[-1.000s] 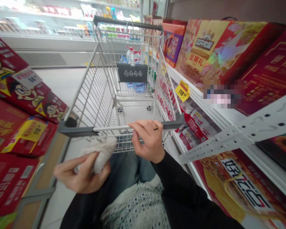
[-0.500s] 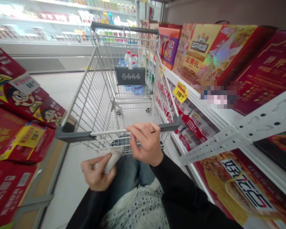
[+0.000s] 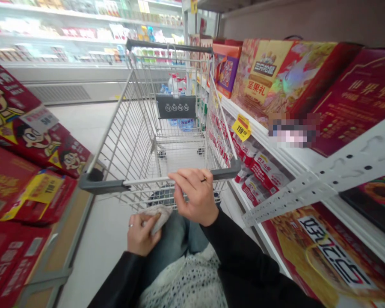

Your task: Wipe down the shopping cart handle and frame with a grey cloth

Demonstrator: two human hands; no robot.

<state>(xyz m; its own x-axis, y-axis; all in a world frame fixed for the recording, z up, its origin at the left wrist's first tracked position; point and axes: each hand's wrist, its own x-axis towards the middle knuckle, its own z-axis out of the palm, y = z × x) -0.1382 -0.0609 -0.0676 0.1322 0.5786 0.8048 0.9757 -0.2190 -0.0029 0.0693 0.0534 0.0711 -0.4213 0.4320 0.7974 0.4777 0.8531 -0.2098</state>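
Observation:
My right hand (image 3: 195,196) is curled over the grey-and-silver handle (image 3: 147,181) of a wire shopping cart (image 3: 115,124), with a ring on one finger. Below the handle, close to my legs, my left hand (image 3: 143,234) pinches a crumpled off-white cloth (image 3: 158,218). A ring shows on that hand too, and it does not touch the cart. Plastic water bottles (image 3: 186,124) stand beyond the cart's black panel (image 3: 176,107), partly hidden by it.
Red gift boxes (image 3: 25,171) are stacked along the left. Shelves of boxed goods (image 3: 282,77) with a yellow price tag (image 3: 241,127) line the right, beside a white perforated shelf upright (image 3: 327,179). A refrigerated display case (image 3: 67,51) stands at the back, and a tiled floor (image 3: 96,256) lies left of the cart.
My left hand has moved right, in toward my body, and the cloth is bunched smaller in it. My right hand stays on the handle while the view shifts slightly.

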